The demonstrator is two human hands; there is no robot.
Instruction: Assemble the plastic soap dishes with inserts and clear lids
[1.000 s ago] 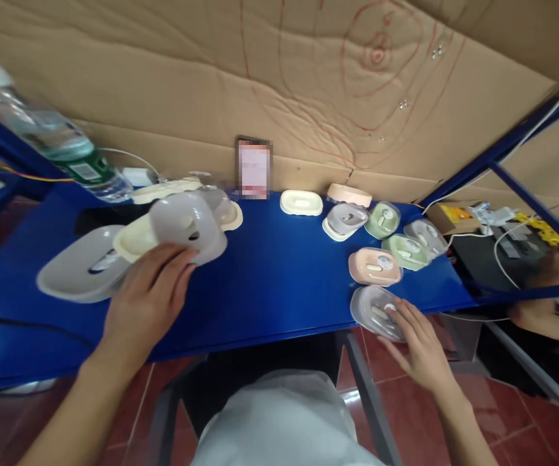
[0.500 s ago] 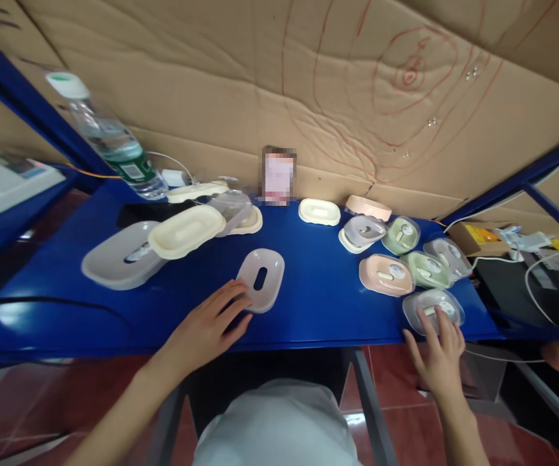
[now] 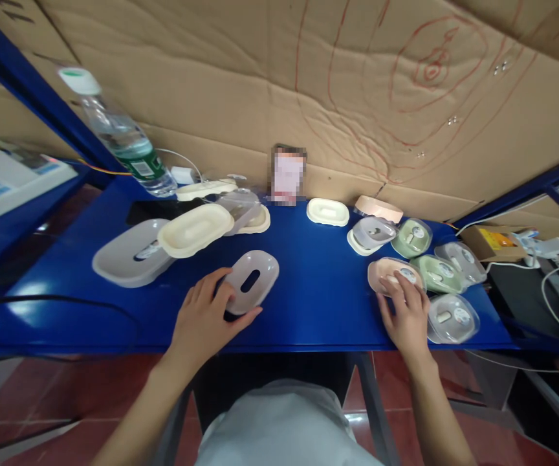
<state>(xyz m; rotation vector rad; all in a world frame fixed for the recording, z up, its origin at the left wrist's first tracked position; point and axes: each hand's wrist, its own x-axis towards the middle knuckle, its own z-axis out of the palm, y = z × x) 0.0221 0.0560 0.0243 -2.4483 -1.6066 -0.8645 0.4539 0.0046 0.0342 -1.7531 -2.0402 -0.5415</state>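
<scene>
At the left-front of the blue table, my left hand wraps round the left end of a pale grey soap dish with a dark slot through its middle. The thumb lies along the near edge. My right hand is over a peach soap box with a clear lid, fingertips on its top and fingers apart. Beside it are a clear-lidded grey soap box and a green soap box. Part of the peach box is hidden under the fingers.
Left of my left hand lie a larger grey dish and a cream tray overlapping it. A water bottle leans near the cardboard wall. Another cream tray is at the back. A black cable crosses the left side.
My right hand has moved left from the grey box onto the peach box. My left hand has closed round the slotted dish, which has turned to a slant. The view has shifted slightly.
</scene>
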